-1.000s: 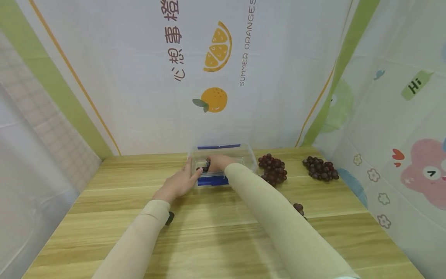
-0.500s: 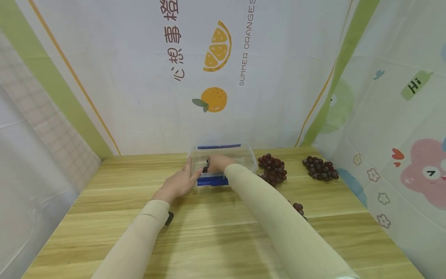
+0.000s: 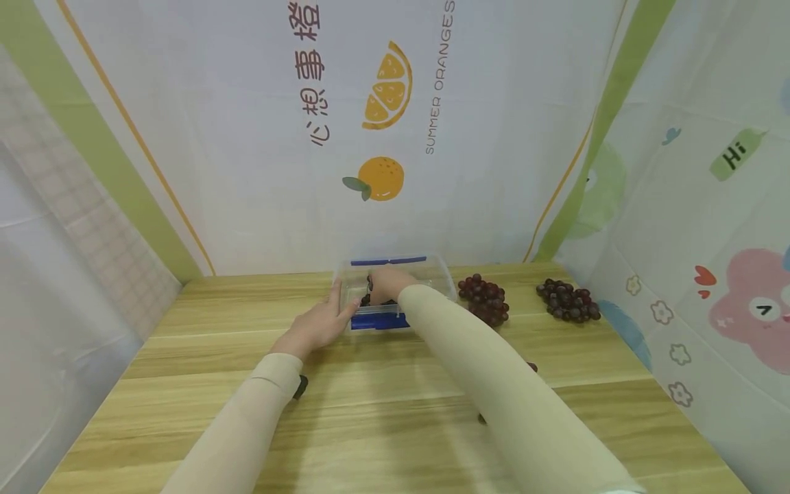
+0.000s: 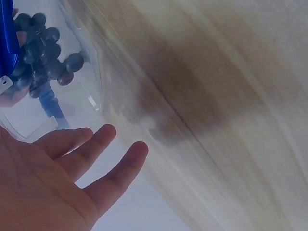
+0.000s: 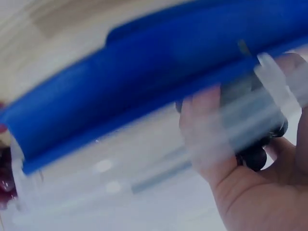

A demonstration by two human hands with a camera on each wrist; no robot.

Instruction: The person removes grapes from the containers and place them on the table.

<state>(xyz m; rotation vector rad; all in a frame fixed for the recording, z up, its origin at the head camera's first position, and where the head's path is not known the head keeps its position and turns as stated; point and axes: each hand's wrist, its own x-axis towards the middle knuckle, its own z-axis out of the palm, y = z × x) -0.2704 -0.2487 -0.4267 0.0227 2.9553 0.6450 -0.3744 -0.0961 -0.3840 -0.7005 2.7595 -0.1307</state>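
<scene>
A clear plastic box (image 3: 439, 273) with blue latches (image 3: 378, 321) stands near the back of the wooden table. Inside it, my right hand (image 3: 385, 285) grips a bunch of dark grapes (image 4: 41, 53). In the right wrist view, thumb and fingers close round these grapes (image 5: 252, 158), partly hidden by the box wall and the blue latch. My left hand (image 3: 317, 322) lies at the box's left end, fingers extended, thumb by the front rim. The left wrist view shows that hand (image 4: 53, 178) with its fingers spread and nothing in them.
Right of the box lies a bunch of red grapes (image 3: 484, 298). Another bunch (image 3: 568, 300) sits farther right, near the table's edge. A few grapes (image 3: 533, 367) peek out past my right sleeve (image 3: 487, 377). Behind the box hangs a printed cloth (image 3: 259, 206).
The dark grapes have shifted to the right within the box, closer under my right hand. My right forearm now covers more of the nearer grapes. The left hand stays at the box's end.
</scene>
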